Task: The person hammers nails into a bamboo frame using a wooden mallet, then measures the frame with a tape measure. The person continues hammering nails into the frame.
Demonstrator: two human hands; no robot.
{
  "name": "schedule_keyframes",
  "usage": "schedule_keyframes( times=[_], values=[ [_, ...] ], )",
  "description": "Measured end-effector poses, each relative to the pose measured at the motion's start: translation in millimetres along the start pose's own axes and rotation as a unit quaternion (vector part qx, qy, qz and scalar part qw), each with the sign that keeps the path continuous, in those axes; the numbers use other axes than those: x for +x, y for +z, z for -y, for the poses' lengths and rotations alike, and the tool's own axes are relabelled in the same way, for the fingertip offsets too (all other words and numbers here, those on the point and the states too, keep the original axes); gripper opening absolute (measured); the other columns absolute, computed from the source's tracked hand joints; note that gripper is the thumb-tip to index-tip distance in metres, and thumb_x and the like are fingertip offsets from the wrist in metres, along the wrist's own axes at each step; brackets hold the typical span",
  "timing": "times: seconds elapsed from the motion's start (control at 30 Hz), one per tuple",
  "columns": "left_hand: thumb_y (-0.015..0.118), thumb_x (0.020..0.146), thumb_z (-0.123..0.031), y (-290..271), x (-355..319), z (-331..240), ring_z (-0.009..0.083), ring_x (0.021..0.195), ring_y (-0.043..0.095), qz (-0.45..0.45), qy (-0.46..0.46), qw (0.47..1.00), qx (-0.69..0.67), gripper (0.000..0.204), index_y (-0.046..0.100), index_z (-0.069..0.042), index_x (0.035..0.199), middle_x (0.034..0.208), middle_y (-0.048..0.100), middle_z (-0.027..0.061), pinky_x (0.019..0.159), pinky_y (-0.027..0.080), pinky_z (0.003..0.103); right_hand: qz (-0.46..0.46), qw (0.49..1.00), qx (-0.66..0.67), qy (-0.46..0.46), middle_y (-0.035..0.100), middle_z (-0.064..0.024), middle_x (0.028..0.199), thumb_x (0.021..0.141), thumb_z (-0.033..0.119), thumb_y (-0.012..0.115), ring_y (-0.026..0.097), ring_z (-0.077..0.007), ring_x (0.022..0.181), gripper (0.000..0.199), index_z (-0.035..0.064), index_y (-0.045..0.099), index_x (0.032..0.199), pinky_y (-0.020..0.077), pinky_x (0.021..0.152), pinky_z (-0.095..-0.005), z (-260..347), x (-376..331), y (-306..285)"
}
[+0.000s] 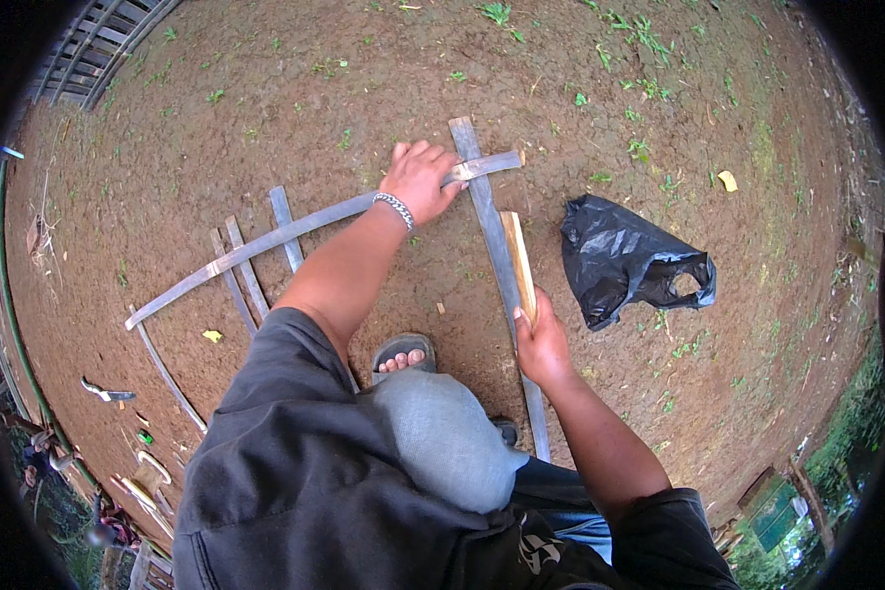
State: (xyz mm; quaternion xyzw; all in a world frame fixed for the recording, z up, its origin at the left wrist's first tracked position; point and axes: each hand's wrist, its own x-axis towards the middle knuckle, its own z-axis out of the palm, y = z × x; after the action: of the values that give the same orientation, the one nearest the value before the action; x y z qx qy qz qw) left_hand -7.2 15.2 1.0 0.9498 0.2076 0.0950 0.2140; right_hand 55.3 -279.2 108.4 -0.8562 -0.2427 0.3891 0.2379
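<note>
Down on the bare dirt, I am crouching over a set of flat grey bamboo slats. My left hand (421,180) is reaching out toward twelve o'clock and pressing palm-down, fingers together and curled over, onto the long curved slat (295,228) right where it is crossing the straight slat (492,236). That curved slat is running from about nine o'clock, low on the ground, up to one o'clock, its pale cut end poking out just past the crossing. The straight slat is lying from twelve o'clock down toward five o'clock, passing beside my knee.

My right hand (541,344) is sitting at about three o'clock of my knee, fingers wrapped tight around a short pale wooden stick (518,261), which is pointing up toward twelve o'clock and lying just beside the straight slat, nearly along it.

Three shorter slats (251,270) are lying under the curved one at about ten o'clock, side by side. My sandalled foot (403,354) is resting between the two arms. A crumpled black plastic bag (629,261) is lying at three o'clock, near the stick but apart from it. At eight o'clock, well away, a knife (103,392) is lying on the soil.
</note>
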Motion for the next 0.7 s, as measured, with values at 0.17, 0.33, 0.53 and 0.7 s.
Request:
schedule_keyframes(
  times=[0.17, 0.33, 0.53, 0.7],
  values=[
    [0.076, 0.084, -0.032, -4.6, 5.6, 0.8, 0.0251, 0.107, 0.057, 0.012, -0.002, 1.0, -0.007, 0.031, 0.074, -0.015, 0.109, 0.099, 0.065, 0.0046, 0.098, 0.036, 0.044, 0.006, 1.0, -0.002, 0.008, 0.066, -0.0319, 0.11, 0.1, 0.02, 0.057, 0.062, -0.0523, 0.105, 0.046, 0.0102, 0.043, 0.142, 0.0506, 0.088, -0.0566, -6.5, -3.5, -1.9],
    [0.076, 0.084, -0.031, -2.8, 5.1, 5.9, 0.024, 0.106, 0.057, -0.01, 0.01, 1.0, -0.004, 0.029, 0.075, -0.015, 0.108, 0.098, 0.066, 0.0037, 0.098, 0.036, 0.043, 0.021, 0.999, -0.009, 0.023, 0.066, -0.032, 0.111, 0.1, 0.021, 0.057, 0.062, -0.0522, 0.105, 0.046, 0.0111, 0.043, 0.143, 0.0504, 0.089, -0.0564, -4.3, -5.6, -4.0],
    [0.076, 0.084, -0.033, -8.4, 7.7, 2.9, 0.023, 0.107, 0.058, 0.007, 0.0, 1.0, -0.006, 0.031, 0.075, -0.015, 0.109, 0.101, 0.068, 0.0025, 0.097, 0.036, 0.042, 0.023, 0.999, -0.019, 0.031, 0.065, -0.0317, 0.113, 0.1, 0.022, 0.057, 0.062, -0.0515, 0.106, 0.047, 0.0124, 0.042, 0.143, 0.0502, 0.09, -0.0563, 0.7, -5.2, -7.0],
    [0.077, 0.083, -0.032, -7.3, 8.5, 7.7, 0.0233, 0.106, 0.058, 0.002, -0.003, 1.0, -0.017, 0.031, 0.076, -0.016, 0.109, 0.102, 0.068, 0.0027, 0.097, 0.037, 0.042, 0.03, 0.998, -0.029, 0.041, 0.066, -0.0317, 0.111, 0.1, 0.023, 0.057, 0.062, -0.0516, 0.105, 0.047, 0.0128, 0.042, 0.144, 0.0499, 0.089, -0.0571, 2.6, -2.8, -5.6]
  ],
)
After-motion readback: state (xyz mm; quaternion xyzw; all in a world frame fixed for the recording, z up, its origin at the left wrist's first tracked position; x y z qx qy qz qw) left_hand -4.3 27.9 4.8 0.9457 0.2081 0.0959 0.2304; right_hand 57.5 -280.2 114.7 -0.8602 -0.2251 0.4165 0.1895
